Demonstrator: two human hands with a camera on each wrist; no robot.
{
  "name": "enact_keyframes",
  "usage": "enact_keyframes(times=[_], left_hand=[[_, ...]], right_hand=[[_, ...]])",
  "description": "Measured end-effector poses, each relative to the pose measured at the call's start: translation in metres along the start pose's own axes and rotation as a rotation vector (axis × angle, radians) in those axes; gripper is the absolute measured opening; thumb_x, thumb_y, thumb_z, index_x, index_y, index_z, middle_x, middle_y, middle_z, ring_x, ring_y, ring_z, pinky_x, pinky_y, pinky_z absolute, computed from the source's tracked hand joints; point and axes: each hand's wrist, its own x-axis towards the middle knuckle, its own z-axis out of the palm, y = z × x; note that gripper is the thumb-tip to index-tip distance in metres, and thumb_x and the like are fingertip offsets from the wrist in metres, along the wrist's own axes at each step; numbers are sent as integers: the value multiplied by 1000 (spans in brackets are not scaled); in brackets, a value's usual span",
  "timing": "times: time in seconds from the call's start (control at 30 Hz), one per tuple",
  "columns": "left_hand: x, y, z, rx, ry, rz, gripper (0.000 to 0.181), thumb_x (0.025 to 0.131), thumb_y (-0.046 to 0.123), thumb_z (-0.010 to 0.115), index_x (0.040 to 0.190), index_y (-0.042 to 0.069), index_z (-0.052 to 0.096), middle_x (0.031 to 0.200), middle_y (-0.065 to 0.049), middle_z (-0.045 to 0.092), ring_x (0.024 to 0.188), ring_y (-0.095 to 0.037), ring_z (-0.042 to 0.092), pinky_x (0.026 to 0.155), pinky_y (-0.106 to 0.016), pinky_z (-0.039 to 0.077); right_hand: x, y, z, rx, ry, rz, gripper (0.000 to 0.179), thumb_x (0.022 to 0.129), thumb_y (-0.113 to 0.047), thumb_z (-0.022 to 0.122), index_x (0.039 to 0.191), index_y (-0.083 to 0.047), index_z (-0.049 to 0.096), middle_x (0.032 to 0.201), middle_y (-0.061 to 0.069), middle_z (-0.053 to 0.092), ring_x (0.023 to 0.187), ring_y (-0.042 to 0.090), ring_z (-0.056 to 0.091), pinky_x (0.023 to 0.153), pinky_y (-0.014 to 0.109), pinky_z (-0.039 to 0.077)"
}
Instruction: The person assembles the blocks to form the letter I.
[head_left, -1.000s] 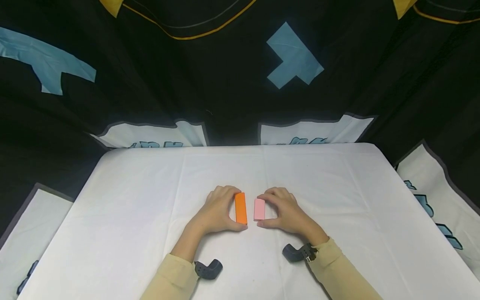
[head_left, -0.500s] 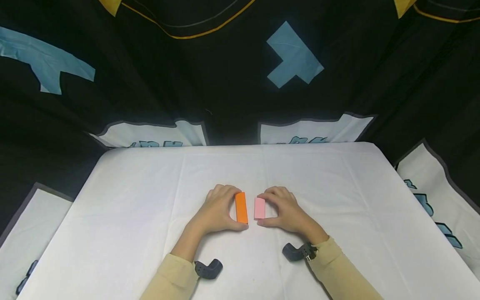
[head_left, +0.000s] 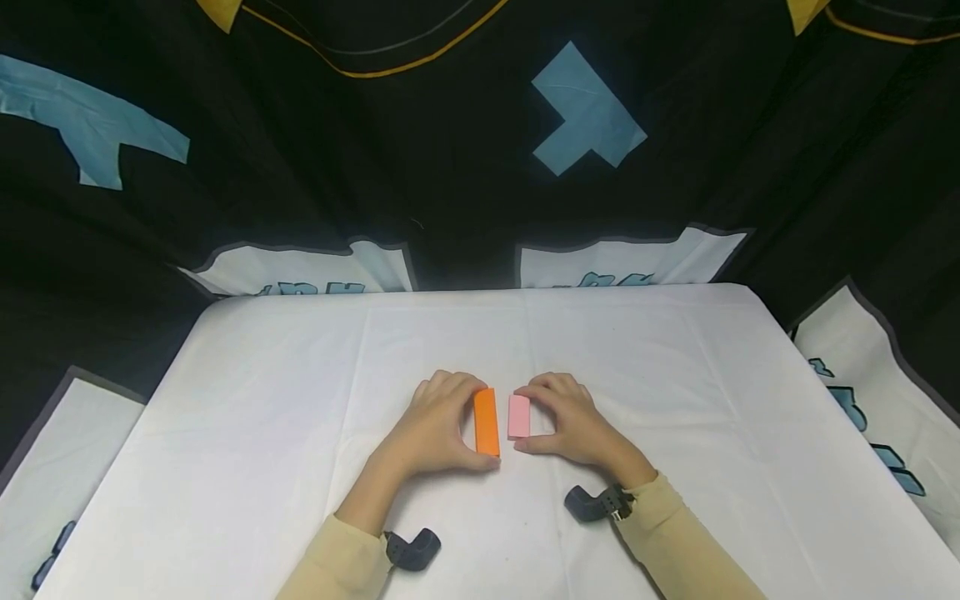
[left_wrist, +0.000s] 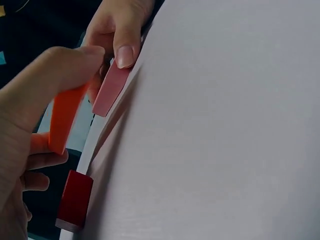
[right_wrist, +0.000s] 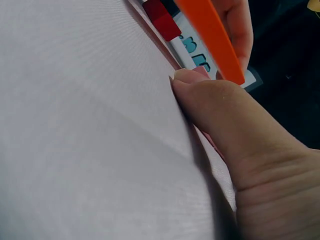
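An orange block (head_left: 486, 422) is pinched by its two ends between the thumb and fingers of my left hand (head_left: 435, 427). Both wrist views show it held up above the tabletop. My right hand (head_left: 573, 421) grips a smaller pink block (head_left: 519, 417) the same way, low over the cloth just right of the orange one, with a narrow gap between them. A dark red block (left_wrist: 75, 200) stands on the table below my left hand in the left wrist view; the right wrist view also catches this red block (right_wrist: 162, 20). From the head camera it is hidden.
White cloth (head_left: 637, 350) covers the table, its far edge meeting a black curtain (head_left: 465, 167) with blue and yellow shapes. Dark wrist cameras sit on both wrists, the left camera (head_left: 414, 550) and the right camera (head_left: 596, 505).
My left hand has shifted slightly right and toward me with the orange block, which looks a little larger in the head view. My right hand and the pink block have hardly moved.
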Motion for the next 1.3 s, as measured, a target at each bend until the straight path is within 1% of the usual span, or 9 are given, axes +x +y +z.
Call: enact_keyframes(times=[0.13,0.3,0.57,0.8,0.93,1.07,1.3], left_hand=[[-3,8,-4,2,-5,14,82,58,65,81,123,22,57,118,12,57,104,-9,42,95,-33,36],[-8,16,-6,8,-2,42,84,57,65,81,124,21,56,120,12,56,105,-9,43,99,-35,37],[-17,27,-6,23,-6,58,86,55,67,81,124,23,56,120,14,56,104,-8,42,92,-31,37],[-23,36,-6,33,-26,69,86,55,67,81,124,23,56,118,15,55,104,-7,42,93,-32,37],[-27,42,-5,62,-39,89,87,55,68,80,125,22,56,117,14,55,104,-7,42,91,-31,37],[-33,46,-4,82,-47,102,86,56,70,78,124,22,57,114,15,55,100,-6,41,87,-28,37],[-42,54,-3,76,-40,111,84,56,68,79,123,23,57,111,17,55,97,-5,40,94,-32,38]], right_hand=[[0,-1,-1,-6,2,1,71,71,-51,85,132,-26,61,129,-3,55,127,20,42,104,47,35],[0,0,-1,-9,4,-10,71,70,-52,85,132,-26,61,128,-3,55,126,19,42,104,45,34],[0,3,0,-1,11,-40,70,71,-52,85,132,-26,61,128,-4,55,126,19,42,104,45,33],[0,2,0,-9,10,-30,69,72,-51,84,131,-25,62,128,-3,55,126,19,42,105,46,34],[-1,0,-1,-11,7,-24,69,73,-50,84,132,-25,61,129,-2,54,127,20,42,106,48,34],[-1,0,-1,-11,3,-19,69,73,-50,84,133,-25,61,130,-2,54,128,20,42,107,48,33],[-1,0,-1,-6,20,-52,68,72,-45,84,132,-24,61,130,-1,55,126,22,43,104,48,34]])
